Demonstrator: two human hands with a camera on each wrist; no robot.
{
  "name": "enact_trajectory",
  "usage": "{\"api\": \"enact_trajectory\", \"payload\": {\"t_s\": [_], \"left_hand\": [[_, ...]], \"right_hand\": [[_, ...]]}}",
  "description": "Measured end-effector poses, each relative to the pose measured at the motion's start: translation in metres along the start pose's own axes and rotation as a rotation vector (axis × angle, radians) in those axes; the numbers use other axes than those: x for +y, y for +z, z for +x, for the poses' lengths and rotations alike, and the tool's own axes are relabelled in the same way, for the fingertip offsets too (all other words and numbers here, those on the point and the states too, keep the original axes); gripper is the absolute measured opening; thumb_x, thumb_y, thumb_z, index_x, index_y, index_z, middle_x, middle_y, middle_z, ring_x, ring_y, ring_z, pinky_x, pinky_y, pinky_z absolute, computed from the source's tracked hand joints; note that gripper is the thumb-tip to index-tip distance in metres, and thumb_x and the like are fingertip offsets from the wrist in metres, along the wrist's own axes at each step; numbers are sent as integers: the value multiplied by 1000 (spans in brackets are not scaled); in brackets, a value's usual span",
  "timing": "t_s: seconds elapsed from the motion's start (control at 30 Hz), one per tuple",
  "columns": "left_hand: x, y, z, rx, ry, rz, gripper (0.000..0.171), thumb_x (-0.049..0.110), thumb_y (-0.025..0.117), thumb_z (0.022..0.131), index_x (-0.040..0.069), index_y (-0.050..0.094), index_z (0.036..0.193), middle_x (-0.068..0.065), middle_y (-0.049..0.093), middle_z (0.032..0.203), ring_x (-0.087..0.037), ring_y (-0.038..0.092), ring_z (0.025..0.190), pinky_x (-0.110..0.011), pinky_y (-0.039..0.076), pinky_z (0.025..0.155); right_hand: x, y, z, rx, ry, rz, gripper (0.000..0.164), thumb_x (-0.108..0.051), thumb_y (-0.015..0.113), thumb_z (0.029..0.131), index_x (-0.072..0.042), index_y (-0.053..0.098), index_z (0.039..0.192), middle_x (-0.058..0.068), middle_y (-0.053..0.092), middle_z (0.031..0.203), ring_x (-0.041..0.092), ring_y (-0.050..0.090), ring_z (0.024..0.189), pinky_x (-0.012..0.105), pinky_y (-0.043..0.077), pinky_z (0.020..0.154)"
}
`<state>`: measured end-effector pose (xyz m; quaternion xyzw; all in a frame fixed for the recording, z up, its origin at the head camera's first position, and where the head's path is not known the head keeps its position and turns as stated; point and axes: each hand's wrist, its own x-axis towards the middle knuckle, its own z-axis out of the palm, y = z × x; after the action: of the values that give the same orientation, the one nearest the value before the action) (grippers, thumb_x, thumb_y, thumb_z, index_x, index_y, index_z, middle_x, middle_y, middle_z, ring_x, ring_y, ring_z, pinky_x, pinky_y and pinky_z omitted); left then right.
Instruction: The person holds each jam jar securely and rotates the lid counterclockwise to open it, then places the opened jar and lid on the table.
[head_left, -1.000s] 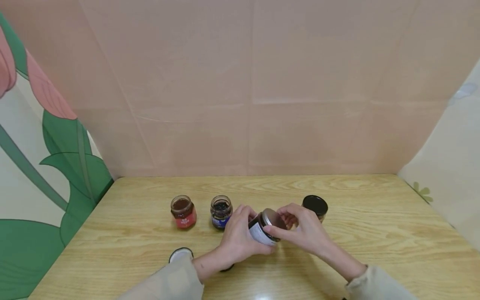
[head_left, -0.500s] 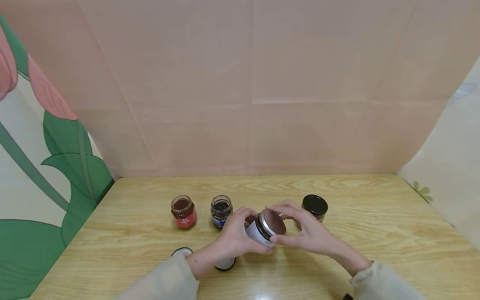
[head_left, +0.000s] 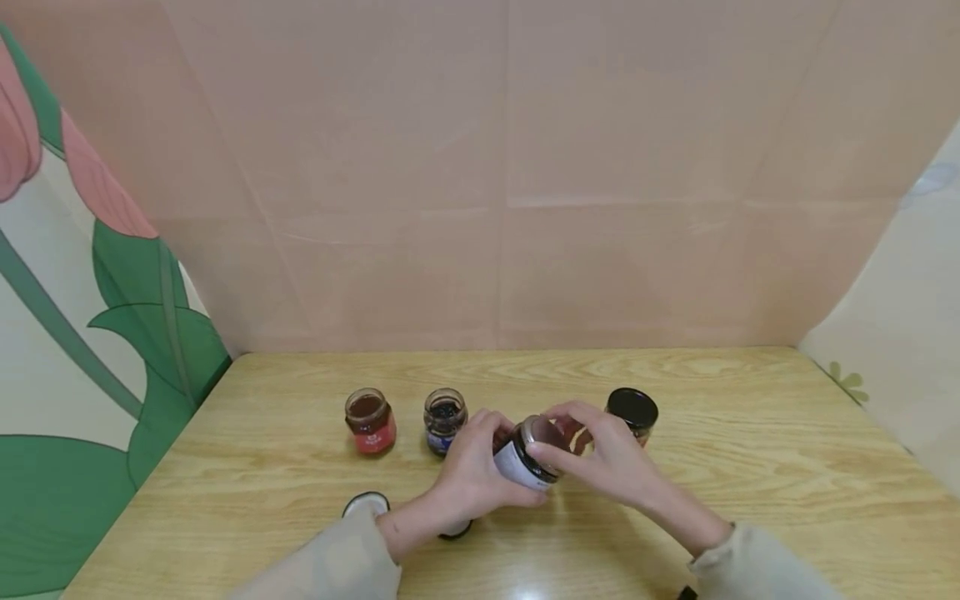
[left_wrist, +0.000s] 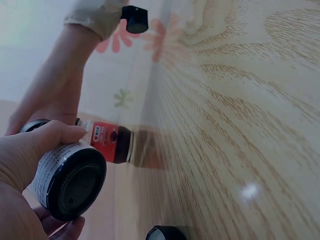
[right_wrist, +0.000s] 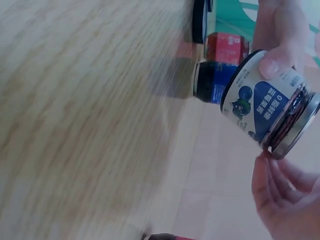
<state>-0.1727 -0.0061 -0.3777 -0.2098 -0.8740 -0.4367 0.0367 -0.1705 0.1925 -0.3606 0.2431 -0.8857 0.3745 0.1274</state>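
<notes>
A blueberry jam jar point(right_wrist: 265, 95) with a white and blue label is held tilted above the table. My left hand point(head_left: 471, 475) grips it round the body, thumb across the label in the right wrist view. On its mouth sits a metal lid point(head_left: 549, 435), silver at the rim and brownish on top. My right hand point(head_left: 611, 454) pinches this lid, thumb on the near side and fingers at the far side. The jar's dark base point(left_wrist: 77, 185) faces the left wrist camera. Part of the lid is hidden behind the right fingers.
Two uncovered jars, one red-labelled point(head_left: 372, 425) and one blue-labelled point(head_left: 441, 421), stand left of the hands. Behind the right hand is a black-lidded jar point(head_left: 632, 408). Two loose lids lie near the left forearm, one a white-lined lid point(head_left: 367, 503). The wooden table point(head_left: 285, 483) meets a draped backdrop.
My right hand first turned over the lid, thumb going lower and fingers over the top edge, then turned back. The jar stays in the left hand, tilting slightly.
</notes>
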Motion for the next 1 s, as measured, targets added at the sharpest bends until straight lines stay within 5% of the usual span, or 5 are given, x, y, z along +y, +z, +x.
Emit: {"api": "enact_trajectory", "payload": {"t_s": [0.13,0.3,1.0], "left_hand": [[3,1,-1,14,4,31,60,33,93,51,16,58,96,10,53,93,-8,49,85,-23,41,76],[2,1,0,17,-6,54,59,34,93,51,19,56,94,11,51,91,-7,48,84,-23,40,75],[0,0,-1,10,29,80,59,33,92,50,16,60,96,9,56,92,-7,50,84,-23,41,76]], "right_hand": [[-8,0,2,19,132,-122,30,-45,76,77,-18,64,82,-10,56,67,3,51,60,20,43,53],[-12,-1,4,-6,208,-193,39,-54,74,75,-18,60,70,-8,56,62,5,50,57,21,42,53],[-8,-8,5,-114,151,-68,32,-44,78,75,-16,62,74,-10,60,64,2,55,59,20,47,54]]}}
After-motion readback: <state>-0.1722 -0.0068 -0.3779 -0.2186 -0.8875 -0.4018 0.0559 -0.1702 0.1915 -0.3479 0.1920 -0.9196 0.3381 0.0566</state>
